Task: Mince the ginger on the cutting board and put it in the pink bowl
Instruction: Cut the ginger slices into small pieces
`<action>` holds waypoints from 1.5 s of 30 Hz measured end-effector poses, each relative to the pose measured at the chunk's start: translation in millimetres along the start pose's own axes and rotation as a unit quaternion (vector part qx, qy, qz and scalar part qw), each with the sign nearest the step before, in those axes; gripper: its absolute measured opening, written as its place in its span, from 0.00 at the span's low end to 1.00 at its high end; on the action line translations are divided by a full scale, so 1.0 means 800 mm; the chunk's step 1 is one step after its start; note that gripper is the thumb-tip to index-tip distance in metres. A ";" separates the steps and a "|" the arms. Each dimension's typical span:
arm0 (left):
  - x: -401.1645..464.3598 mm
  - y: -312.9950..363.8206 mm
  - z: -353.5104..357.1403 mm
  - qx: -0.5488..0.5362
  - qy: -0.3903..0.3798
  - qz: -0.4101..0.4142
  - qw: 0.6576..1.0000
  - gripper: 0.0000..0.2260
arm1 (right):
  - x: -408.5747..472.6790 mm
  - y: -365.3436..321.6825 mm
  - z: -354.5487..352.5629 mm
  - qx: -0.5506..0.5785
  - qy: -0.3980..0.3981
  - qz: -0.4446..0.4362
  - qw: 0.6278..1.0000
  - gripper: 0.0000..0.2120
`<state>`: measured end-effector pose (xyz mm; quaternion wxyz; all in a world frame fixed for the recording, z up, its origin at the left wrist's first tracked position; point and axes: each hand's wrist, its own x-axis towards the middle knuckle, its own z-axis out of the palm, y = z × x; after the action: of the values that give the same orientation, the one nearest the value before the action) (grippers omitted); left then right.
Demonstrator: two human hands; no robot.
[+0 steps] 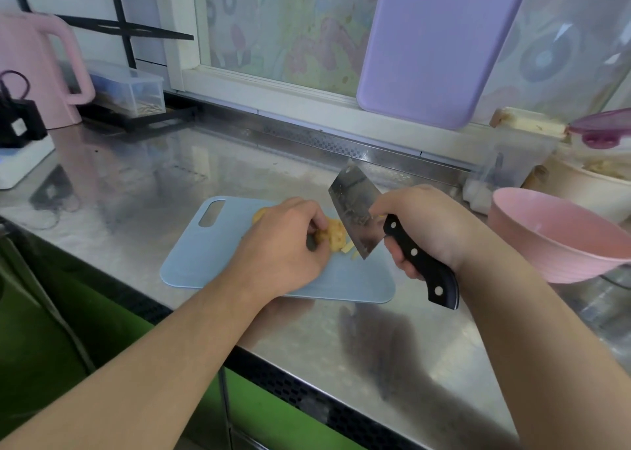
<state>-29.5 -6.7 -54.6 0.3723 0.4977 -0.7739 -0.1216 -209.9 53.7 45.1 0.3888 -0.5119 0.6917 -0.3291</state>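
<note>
A pale blue cutting board (211, 255) lies on the steel counter. On it sits a yellow piece of ginger (333, 236), held down by the curled fingers of my left hand (283, 245). A few cut strips (348, 250) lie beside it. My right hand (423, 226) grips the black riveted handle of a cleaver (355, 210). Its blade is tilted, with the lower corner close to the board just right of the ginger. The pink bowl (553, 241) stands to the right of the board and looks empty inside.
A pink kettle (37, 70) and a clear plastic box (129, 89) stand at the back left. A lilac board (440, 47) leans against the window. More containers crowd the back right (587, 180). The counter's front edge (307, 391) runs diagonally below my arms.
</note>
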 end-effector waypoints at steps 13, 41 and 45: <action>-0.001 0.017 -0.004 0.062 -0.023 0.010 0.998 0.21 | 0.002 0.004 -0.012 0.074 0.035 0.009 0.997 0.07; 0.019 0.039 0.012 -0.056 -0.120 -0.064 0.989 0.26 | 0.030 0.028 -0.009 -0.032 0.025 -0.004 0.999 0.06; 0.017 0.036 0.015 -0.052 -0.107 -0.041 0.992 0.21 | 0.026 0.024 -0.005 -0.063 -0.003 -0.020 0.998 0.08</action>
<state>-60.8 -6.9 -40.4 0.3073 0.4930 -0.7808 -0.2297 -225.6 39.1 26.4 0.3516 -0.5500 0.6995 -0.2907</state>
